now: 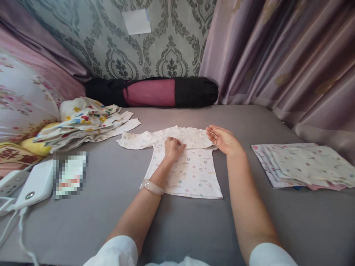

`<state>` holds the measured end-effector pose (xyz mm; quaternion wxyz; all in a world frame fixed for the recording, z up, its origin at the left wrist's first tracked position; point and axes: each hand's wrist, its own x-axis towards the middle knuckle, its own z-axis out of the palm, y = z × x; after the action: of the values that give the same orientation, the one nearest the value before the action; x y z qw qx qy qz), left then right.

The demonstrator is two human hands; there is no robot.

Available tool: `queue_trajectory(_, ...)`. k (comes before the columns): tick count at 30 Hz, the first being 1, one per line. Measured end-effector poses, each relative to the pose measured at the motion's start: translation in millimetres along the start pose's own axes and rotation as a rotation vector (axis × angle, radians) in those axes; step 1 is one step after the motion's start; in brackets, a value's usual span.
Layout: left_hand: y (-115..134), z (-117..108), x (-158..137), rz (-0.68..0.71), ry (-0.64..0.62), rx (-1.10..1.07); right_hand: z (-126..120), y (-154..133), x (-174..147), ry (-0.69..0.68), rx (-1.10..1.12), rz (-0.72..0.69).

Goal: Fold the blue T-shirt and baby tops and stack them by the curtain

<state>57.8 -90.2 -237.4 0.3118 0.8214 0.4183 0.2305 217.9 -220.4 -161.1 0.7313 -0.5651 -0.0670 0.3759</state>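
A small white baby shirt (pixel 191 170) with tiny coloured prints lies flat on the grey bed sheet (pixel 177 221). Its left sleeve stretches out to the left; the right sleeve looks folded in across the top. My left hand (pixel 173 147), with a pale bangle on the wrist, presses down on the upper chest of the shirt, fingers curled. My right hand (pixel 223 139) rests at the shirt's right shoulder, fingers lying on the folded-in sleeve; whether it pinches the cloth is unclear.
A pile of unfolded printed clothes (pixel 85 123) lies at the back left. A stack of folded clothes (pixel 302 164) sits at the right. A black and pink roll bag (pixel 152 92) lies along the wall. A white device with cables (pixel 33 186) sits at the left edge.
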Motion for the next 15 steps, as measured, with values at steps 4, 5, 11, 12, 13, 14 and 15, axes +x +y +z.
queue_trajectory(4, 0.2, -4.8, 1.5, -0.007, -0.003, -0.105, -6.8, -4.8, 0.0, 0.031, 0.019, -0.005)
queue_trajectory(5, 0.3, -6.8, 1.6, -0.023, -0.005, -0.163, -9.0, -6.2, -0.1, 0.037, 0.026, -0.008)
queue_trajectory(11, -3.4, -19.8, 6.1, -0.014, 0.112, -0.647, -21.0, -11.7, 0.4, 0.084, 0.066, -0.035)
queue_trajectory(12, -4.3, -21.4, 7.5, -0.01, 0.109, -0.718, -21.8, -11.5, 0.8, 0.094, 0.068, -0.033)
queue_trajectory(13, -5.2, -22.8, 8.9, -0.008, 0.105, -0.774, -22.2, -11.0, 1.3, 0.1, 0.069, -0.03)
queue_trajectory(14, -6.1, -23.9, 10.5, -0.005, 0.109, -0.814, -22.4, -10.3, 1.8, 0.101, 0.068, -0.027)
queue_trajectory(15, -7.0, -24.8, 12.2, 0.002, 0.122, -0.843, -22.3, -9.2, 2.5, 0.099, 0.066, -0.025)
